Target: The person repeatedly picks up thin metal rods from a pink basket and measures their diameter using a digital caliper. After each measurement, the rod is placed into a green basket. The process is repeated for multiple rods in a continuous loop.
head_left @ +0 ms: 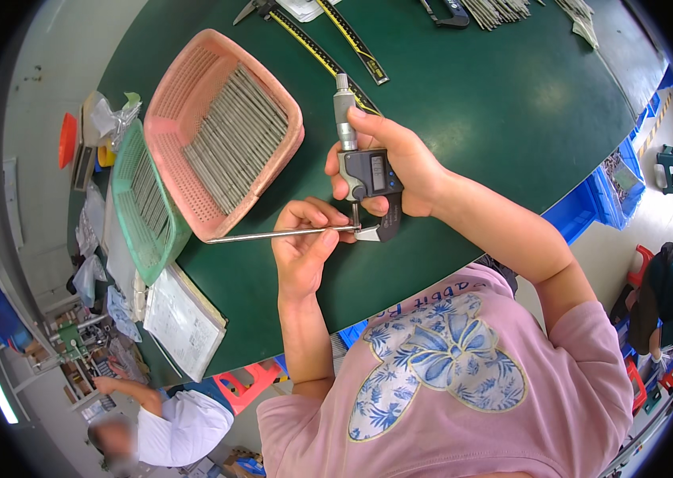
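Note:
My right hand (404, 163) is wrapped round a digital micrometer (364, 171) with a small grey display, its thumb up by the thimble. In my left hand (302, 243), a thin metal rod (257, 236) is pinched between thumb and fingers, lying sideways. The rod's right end sits at the micrometer's jaws, between spindle and anvil; whether both touch it I cannot tell. Beside my left hand stands a pink perforated basket (163, 131) with many similar rods (241, 131) laid in rows.
A green basket (125, 215) with more rods stands left of the pink one. Calipers (305, 40) lie at the far side of the green table (480, 103). Papers (181, 319) rest near the left edge. Blue bins (583, 203) stand at right; another person (181, 426) is at lower left.

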`<action>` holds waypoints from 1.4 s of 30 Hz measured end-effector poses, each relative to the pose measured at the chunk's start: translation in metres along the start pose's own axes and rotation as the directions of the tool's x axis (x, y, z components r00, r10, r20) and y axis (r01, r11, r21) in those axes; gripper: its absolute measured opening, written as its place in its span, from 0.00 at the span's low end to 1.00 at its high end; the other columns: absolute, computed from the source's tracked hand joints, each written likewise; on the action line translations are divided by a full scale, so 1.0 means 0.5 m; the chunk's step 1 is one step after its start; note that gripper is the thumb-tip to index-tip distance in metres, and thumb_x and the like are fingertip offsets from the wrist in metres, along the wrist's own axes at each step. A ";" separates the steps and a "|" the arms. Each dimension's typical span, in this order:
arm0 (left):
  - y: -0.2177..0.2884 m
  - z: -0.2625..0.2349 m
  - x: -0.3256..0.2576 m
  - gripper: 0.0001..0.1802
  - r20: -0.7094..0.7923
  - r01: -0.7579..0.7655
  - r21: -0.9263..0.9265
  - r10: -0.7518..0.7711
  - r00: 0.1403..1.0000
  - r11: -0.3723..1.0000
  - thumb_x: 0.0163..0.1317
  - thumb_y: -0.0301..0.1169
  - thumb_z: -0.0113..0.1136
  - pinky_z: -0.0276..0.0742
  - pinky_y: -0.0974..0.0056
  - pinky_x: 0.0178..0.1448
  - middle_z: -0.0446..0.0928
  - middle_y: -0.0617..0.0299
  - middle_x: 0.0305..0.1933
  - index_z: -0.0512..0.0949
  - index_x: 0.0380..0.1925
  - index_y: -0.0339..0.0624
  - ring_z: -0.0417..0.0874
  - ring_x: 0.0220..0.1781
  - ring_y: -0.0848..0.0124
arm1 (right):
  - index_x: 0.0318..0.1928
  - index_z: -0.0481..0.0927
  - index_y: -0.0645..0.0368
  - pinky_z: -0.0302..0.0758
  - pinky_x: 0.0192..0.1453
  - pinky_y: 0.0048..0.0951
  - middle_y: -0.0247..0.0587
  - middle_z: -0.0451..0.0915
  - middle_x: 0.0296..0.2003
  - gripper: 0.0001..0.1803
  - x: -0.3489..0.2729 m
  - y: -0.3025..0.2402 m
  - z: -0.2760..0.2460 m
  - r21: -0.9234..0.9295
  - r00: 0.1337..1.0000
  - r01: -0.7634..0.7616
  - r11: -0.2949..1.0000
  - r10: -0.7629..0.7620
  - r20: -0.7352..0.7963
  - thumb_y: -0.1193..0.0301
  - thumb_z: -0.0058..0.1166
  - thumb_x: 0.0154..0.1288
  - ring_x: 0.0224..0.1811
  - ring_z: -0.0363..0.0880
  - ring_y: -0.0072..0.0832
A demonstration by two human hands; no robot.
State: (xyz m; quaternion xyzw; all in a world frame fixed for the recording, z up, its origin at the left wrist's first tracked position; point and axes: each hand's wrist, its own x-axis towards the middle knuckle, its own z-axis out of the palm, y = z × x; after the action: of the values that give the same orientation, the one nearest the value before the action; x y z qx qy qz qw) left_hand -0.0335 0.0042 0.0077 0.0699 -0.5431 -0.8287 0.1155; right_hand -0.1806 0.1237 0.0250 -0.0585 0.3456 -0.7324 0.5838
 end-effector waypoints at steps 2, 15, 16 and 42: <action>0.002 0.009 0.002 0.10 -0.013 0.010 0.019 -0.010 1.000 1.000 0.52 0.20 0.57 0.80 0.65 0.39 0.72 0.54 0.34 0.67 0.33 0.37 0.77 0.36 0.69 | 0.31 0.72 0.61 0.62 0.13 0.20 0.43 0.76 0.21 0.28 0.000 0.001 -0.004 0.008 1.000 0.001 1.000 -0.001 0.023 0.45 0.35 0.61 0.11 0.67 0.22; -0.005 0.000 -0.002 0.08 -0.038 0.036 0.022 -0.035 0.999 0.999 0.52 0.18 0.57 0.81 0.69 0.35 0.73 0.53 0.32 0.67 0.30 0.36 0.78 0.32 0.72 | 0.35 0.70 0.58 0.63 0.13 0.21 0.42 0.75 0.24 0.26 0.006 0.007 -0.001 0.025 1.000 0.017 1.000 -0.017 -0.018 0.47 0.29 0.65 0.13 0.68 0.23; -0.004 0.000 -0.002 0.08 -0.045 0.034 0.045 -0.032 0.998 0.998 0.53 0.19 0.56 0.81 0.69 0.34 0.72 0.54 0.32 0.67 0.30 0.36 0.77 0.31 0.71 | 0.34 0.71 0.59 0.63 0.13 0.21 0.42 0.75 0.24 0.27 0.003 0.004 -0.002 0.024 1.000 0.005 1.000 -0.005 0.002 0.47 0.30 0.64 0.13 0.67 0.23; 0.117 -0.040 -0.040 0.10 -0.356 -0.086 0.128 0.127 0.926 0.988 0.53 0.25 0.45 0.67 0.72 0.21 0.68 0.63 0.20 0.67 0.36 0.35 0.69 0.17 0.74 | 0.44 0.70 0.67 0.63 0.13 0.20 0.46 0.75 0.22 0.30 -0.016 -0.041 0.016 -0.089 0.971 0.192 0.977 -0.202 -0.127 0.49 0.33 0.62 0.10 0.67 0.24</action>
State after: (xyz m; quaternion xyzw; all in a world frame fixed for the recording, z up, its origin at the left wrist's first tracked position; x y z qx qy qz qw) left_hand -0.0026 -0.0306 0.0532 0.1984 -0.5600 -0.7629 0.2549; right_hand -0.1909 0.1293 0.0452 -0.0649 0.4043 -0.7752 0.4809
